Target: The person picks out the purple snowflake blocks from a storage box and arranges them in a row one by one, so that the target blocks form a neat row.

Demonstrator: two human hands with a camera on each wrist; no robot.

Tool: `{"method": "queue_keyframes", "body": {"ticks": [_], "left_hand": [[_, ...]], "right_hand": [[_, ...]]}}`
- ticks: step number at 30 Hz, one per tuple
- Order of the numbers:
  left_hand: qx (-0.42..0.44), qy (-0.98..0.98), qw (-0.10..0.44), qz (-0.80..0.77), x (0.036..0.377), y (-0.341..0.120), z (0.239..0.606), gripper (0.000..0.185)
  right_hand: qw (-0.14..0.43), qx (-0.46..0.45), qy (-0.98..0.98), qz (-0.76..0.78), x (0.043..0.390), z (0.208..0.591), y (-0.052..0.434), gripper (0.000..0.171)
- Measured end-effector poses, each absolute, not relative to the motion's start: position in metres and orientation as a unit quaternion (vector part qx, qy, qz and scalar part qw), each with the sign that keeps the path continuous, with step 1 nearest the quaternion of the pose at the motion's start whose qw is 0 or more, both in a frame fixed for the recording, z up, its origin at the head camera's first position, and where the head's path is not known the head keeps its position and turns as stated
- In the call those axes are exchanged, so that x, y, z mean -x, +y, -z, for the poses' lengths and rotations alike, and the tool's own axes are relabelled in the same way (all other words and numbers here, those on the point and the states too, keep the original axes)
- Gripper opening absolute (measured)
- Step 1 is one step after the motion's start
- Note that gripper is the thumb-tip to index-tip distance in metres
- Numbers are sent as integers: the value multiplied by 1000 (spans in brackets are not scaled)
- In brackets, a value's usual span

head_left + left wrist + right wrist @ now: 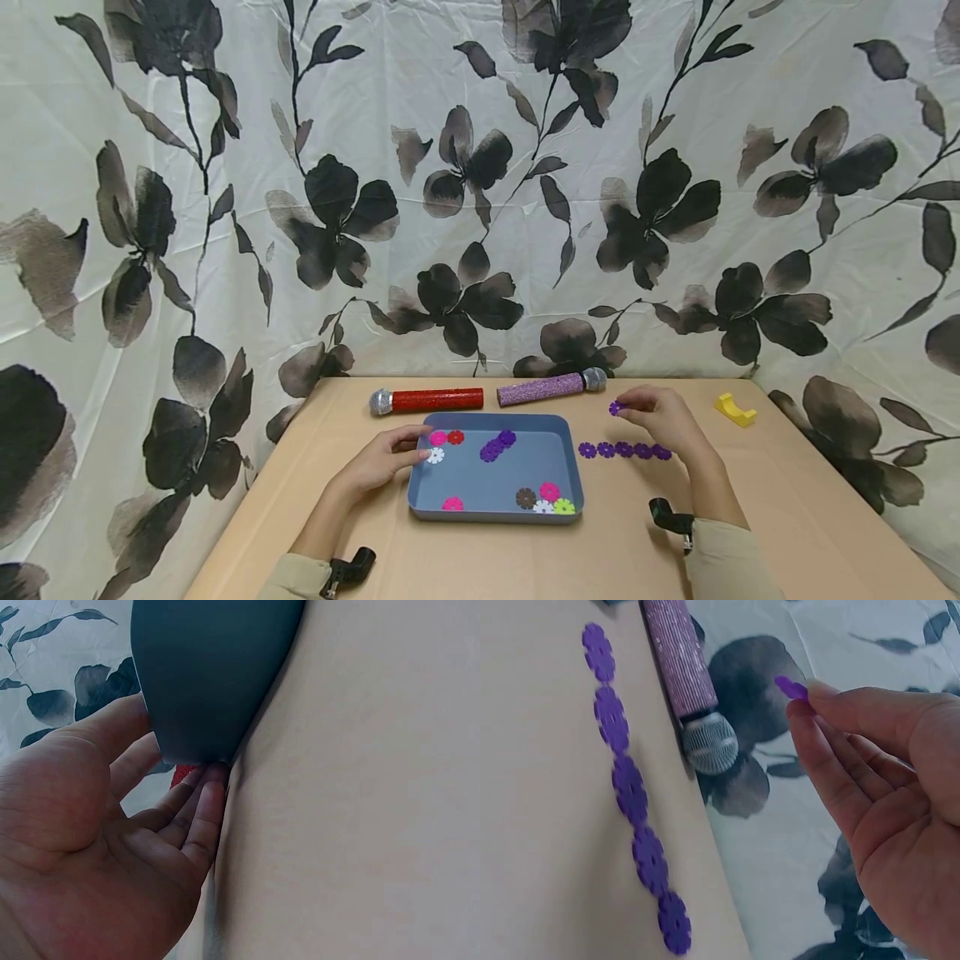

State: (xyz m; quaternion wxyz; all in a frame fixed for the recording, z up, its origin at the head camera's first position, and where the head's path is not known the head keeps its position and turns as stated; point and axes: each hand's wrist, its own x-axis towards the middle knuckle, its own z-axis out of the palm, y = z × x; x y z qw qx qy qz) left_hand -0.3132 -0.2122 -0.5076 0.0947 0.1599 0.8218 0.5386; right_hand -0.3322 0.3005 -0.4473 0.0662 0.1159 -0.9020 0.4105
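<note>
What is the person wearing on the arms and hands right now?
Both hands are bare: left hand, right hand. Each forearm has a beige long sleeve, left sleeve and right sleeve, pushed back from the wrist. A small black wrist camera is strapped on each. No gloves or rings show.

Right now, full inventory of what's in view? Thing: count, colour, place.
tray: 1, grey-blue, table centre
flower discs in tray: about 10; purple, pink, red, white, brown, green; scattered inside
purple disc row: 5, purple, on table right of tray
held purple disc: 1, pinched in right hand
red toy microphone: 1, red glitter, silver head, behind tray
purple toy microphone: 1, purple glitter, silver head, behind tray
yellow block: 1, far right of table
table: 1, light wood
floral curtain: white with black flowers, backdrop
left hand: touching tray's left rim
right hand: raised above the row
</note>
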Motion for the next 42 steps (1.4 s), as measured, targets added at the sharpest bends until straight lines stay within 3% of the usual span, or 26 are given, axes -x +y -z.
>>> {"method": "queue_keyframes", "body": {"ticks": [24,42], "left_hand": [[-144,820,97,-545,312,-211,509,53],[-157,815,97,-549,313,-211,509,54]], "right_hand": [[43,-52,-933,-353,317,461,363,25],[-39,26,-924,-379,312,478,393,27]]}}
